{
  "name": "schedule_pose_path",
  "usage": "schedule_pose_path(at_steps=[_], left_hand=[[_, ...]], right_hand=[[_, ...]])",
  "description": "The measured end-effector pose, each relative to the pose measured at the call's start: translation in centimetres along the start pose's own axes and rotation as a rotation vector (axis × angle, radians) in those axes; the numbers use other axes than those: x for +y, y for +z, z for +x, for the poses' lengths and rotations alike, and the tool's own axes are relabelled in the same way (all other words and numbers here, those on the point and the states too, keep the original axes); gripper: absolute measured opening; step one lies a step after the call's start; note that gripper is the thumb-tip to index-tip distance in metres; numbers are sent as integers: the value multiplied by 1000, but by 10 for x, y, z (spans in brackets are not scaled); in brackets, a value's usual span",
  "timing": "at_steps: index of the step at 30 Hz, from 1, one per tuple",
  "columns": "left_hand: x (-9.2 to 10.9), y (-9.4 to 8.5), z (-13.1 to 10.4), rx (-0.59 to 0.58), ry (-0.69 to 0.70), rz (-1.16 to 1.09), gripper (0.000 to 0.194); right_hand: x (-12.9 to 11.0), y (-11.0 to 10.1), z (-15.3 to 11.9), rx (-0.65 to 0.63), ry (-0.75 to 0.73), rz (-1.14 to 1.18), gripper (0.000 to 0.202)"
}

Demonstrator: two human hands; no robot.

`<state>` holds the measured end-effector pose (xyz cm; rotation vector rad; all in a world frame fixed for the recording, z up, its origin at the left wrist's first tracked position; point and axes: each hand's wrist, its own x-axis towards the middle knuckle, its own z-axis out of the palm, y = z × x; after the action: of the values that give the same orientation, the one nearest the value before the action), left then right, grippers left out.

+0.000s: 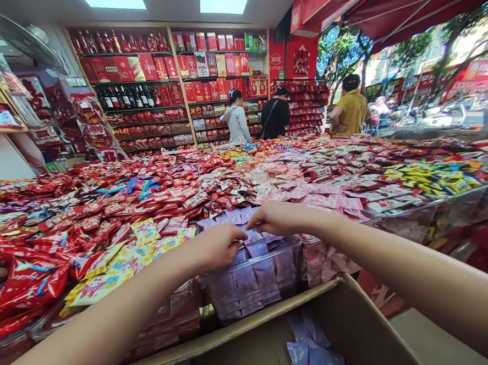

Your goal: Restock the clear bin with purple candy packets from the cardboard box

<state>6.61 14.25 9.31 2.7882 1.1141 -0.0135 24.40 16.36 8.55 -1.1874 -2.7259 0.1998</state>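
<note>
Purple packets [256, 248] fill a clear plastic bin [250, 284] at the centre. Over the bin's left part is my left hand [221, 247], fingers bent together at the packets; what they hold, if anything, is hidden. My right hand [275, 219] reaches over the bin's back right part, its fingers curled down near the packets, and their grip is too small to tell. The fingertips of both hands are close to each other. Below the bin stands an open cardboard box [346, 308] with several purple packets [316, 351] inside.
Yellow packets [116, 262] and red packets [22, 273] lie to the left, pink packets [327, 196] to the right. Across the display stand a person in grey [237, 119], one in black [275, 117] and one in yellow [350, 110]. Shelves [180, 87] line the back wall.
</note>
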Motion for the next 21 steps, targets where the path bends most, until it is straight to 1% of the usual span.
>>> schedule_pose_path(at_steps=[3,5,8,11,14,16,17,18,19,20,21], left_hand=[[-2,0,8,-29,10,34,22],[-2,0,13,-51,13,58,17],[0,2,21,-58,9,82,17],[-2,5,26,-42,6,69,17],[-6,0,26,24,1,39,14],[-7,-8,16,104,-7,19,18],[-6,-12,7,151,-13,12,23],[-4,-16,-5,196,-17,6,26],[-1,-17,-19,239,-20,-9,27],[3,-16,-36,265,-18,-28,28],[9,-11,-54,274,-4,-69,26]], right_hand=[[-1,5,8,-55,-8,-51,35],[-3,8,9,-52,24,-98,35],[-3,10,8,-31,71,-151,34],[-1,11,5,-16,93,-176,32],[-3,8,1,33,111,-190,30],[-10,2,-9,115,100,-181,27],[-17,-2,-17,189,88,-147,25],[-26,-6,-28,261,75,-78,22],[-35,-8,-41,302,56,32,19],[-46,-7,-55,301,29,167,17],[-57,-1,-70,213,-11,318,15]])
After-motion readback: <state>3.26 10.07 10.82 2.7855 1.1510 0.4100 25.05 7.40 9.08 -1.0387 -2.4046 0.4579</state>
